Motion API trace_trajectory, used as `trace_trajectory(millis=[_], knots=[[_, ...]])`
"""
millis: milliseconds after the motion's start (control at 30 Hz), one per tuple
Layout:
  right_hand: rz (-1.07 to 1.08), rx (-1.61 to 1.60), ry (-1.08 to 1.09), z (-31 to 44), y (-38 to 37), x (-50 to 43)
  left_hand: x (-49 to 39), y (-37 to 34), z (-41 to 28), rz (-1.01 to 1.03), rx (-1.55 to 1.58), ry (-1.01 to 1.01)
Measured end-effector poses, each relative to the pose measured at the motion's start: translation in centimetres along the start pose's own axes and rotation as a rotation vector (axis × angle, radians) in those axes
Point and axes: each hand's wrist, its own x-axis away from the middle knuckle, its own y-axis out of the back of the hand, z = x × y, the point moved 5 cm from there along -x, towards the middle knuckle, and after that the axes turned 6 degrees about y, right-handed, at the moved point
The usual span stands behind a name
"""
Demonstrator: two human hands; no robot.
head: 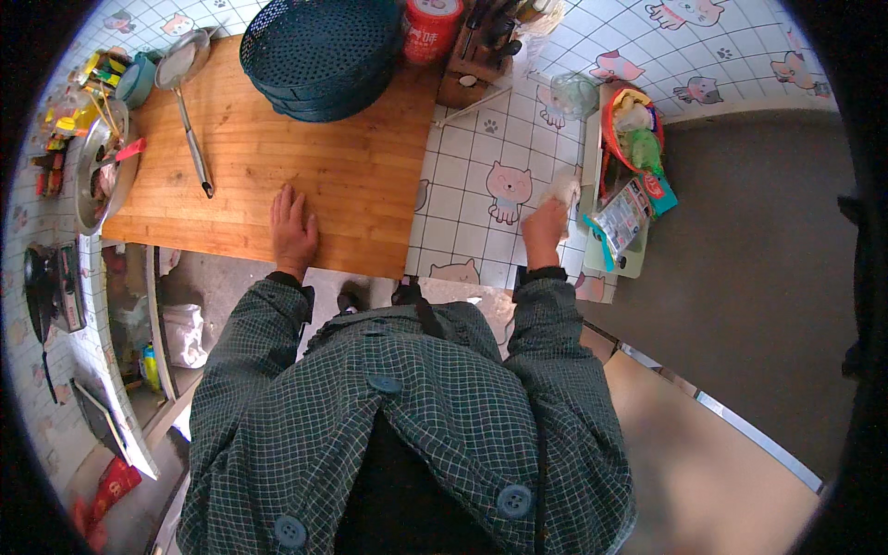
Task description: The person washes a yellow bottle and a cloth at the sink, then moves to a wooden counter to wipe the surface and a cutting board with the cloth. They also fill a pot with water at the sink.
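My left hand (293, 232) lies palm down on a wooden board (347, 201), near its front edge, fingers pointing away from me. My right hand (545, 225) is over the counter covering printed with cats (485, 243); a pale, crumpled thing (565, 198), perhaps a cloth or tissue, shows at its fingers. Whether that hand grips it is not clear. To the left on the board lies a metal skimmer (191, 135) with a long handle. Dark green perforated baskets (322, 62), stacked, stand at the board's back.
A metal bowl (121, 187) with food and a red-handled utensil stands at the left. A red canister (431, 35) and a wooden knife block (468, 73) are at the back. Right of my right hand are a red basket (607, 139) with bags and a plastic packet (624, 215).
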Motion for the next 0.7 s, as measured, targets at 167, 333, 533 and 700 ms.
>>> trace_trajectory(millis=[167, 333, 533, 700], knots=[[-0.228, -0.091, 0.066, -0.1, 0.3, -0.2, -0.4, -0.1, -0.5, 0.013, 0.024, 0.015], [-0.129, -0.199, -0.039, -0.2, -1.8, -8.5, -0.1, -0.1, 0.4, 0.015, -0.007, 0.02], [-0.468, -0.355, -0.329, -10.2, -10.4, -19.2, -1.4, -1.2, -1.0, 0.039, 0.055, 0.017], [-0.649, -0.224, -0.294, -4.0, -7.9, -21.3, -0.4, 0.3, -0.3, 0.048, -0.016, 0.058]])
